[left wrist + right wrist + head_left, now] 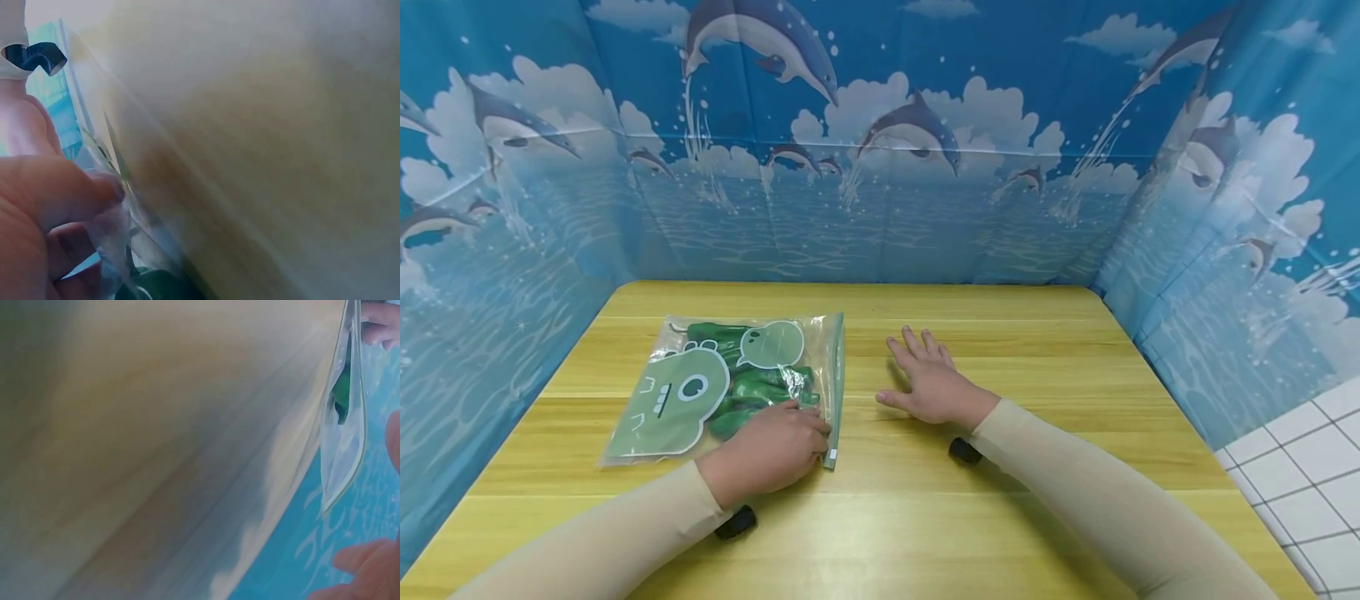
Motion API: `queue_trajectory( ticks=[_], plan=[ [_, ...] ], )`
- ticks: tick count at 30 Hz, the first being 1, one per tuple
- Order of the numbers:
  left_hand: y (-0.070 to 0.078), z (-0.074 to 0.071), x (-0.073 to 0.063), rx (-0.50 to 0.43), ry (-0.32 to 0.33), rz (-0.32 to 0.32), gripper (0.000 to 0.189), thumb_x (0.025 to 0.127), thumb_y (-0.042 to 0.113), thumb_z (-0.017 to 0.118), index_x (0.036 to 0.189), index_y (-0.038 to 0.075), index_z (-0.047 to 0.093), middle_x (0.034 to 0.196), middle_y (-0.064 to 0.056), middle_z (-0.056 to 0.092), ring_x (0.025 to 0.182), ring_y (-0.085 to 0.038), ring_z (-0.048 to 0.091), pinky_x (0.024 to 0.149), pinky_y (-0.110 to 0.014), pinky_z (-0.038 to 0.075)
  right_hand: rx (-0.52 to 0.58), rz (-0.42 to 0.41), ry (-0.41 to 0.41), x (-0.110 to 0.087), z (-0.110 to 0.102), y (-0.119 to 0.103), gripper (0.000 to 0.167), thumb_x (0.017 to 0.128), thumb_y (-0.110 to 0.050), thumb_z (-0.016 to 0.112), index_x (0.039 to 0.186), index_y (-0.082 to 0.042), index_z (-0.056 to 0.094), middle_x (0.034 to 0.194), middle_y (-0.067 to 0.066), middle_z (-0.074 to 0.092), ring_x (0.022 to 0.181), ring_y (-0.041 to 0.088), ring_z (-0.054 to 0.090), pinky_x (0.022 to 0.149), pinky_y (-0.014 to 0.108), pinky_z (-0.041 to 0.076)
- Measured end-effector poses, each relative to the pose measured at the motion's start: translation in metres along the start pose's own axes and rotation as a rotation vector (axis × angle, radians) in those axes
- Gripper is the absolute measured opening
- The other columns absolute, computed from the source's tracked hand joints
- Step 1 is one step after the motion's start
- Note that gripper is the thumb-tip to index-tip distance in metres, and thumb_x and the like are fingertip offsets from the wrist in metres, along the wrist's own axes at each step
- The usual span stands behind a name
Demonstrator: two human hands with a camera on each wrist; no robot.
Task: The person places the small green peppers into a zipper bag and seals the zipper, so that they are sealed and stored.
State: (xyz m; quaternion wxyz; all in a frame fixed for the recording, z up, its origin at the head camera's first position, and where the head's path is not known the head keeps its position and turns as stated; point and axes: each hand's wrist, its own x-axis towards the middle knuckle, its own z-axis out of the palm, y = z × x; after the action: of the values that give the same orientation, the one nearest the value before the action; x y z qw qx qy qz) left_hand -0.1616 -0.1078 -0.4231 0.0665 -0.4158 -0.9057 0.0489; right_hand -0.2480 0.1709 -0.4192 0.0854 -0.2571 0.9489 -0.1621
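A clear zip bag (816, 333) printed with green cartoon dinosaurs lies on the left half of the table, with several green peppers (756, 385) inside. My left hand (775, 446) pinches the bag's near right part, close to the green zip edge. Close up in the left wrist view, the thumb (75, 190) and curled fingers have the clear film between them. To the right of the bag, my right hand (936, 387) has its fingers spread and holds nothing. From the right wrist view, the bag's mouth edge stands slightly parted, with green pepper (342, 390) showing inside.
The yellow wood-grain table (880, 533) is enclosed at the back and sides by a blue dolphin-print curtain (880, 208). White tiles (1307, 467) show at lower right. Black wrist devices (737, 522) sit under both wrists.
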Motion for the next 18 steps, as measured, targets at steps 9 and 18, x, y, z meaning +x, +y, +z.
queue_trajectory(
  ticks=[9, 18],
  plan=[
    [-0.003, -0.009, -0.004, -0.196, 0.070, -0.103, 0.013, 0.102, 0.019, 0.065, 0.094, 0.023, 0.075, 0.103, 0.007, 0.077, 0.105, -0.016, 0.073, 0.109, -0.051, 0.053, 0.027, -0.064, 0.005, -0.002, 0.001, -0.005, 0.096, 0.101, -0.060, 0.061, 0.171, -0.012, 0.014, 0.177, 0.020, 0.000, 0.161, 0.051, -0.005, 0.127, 0.072, 0.006],
    [-0.012, -0.013, -0.007, -0.260, 0.126, -0.138, 0.011, 0.105, 0.024, 0.064, 0.097, 0.022, 0.071, 0.096, 0.011, 0.072, 0.092, -0.011, 0.070, 0.088, -0.038, 0.059, 0.089, -0.102, 0.000, -0.004, 0.000, -0.013, 0.096, 0.101, -0.057, 0.064, 0.171, -0.017, 0.012, 0.179, 0.013, -0.001, 0.163, 0.045, -0.005, 0.129, 0.067, 0.007]
  ],
)
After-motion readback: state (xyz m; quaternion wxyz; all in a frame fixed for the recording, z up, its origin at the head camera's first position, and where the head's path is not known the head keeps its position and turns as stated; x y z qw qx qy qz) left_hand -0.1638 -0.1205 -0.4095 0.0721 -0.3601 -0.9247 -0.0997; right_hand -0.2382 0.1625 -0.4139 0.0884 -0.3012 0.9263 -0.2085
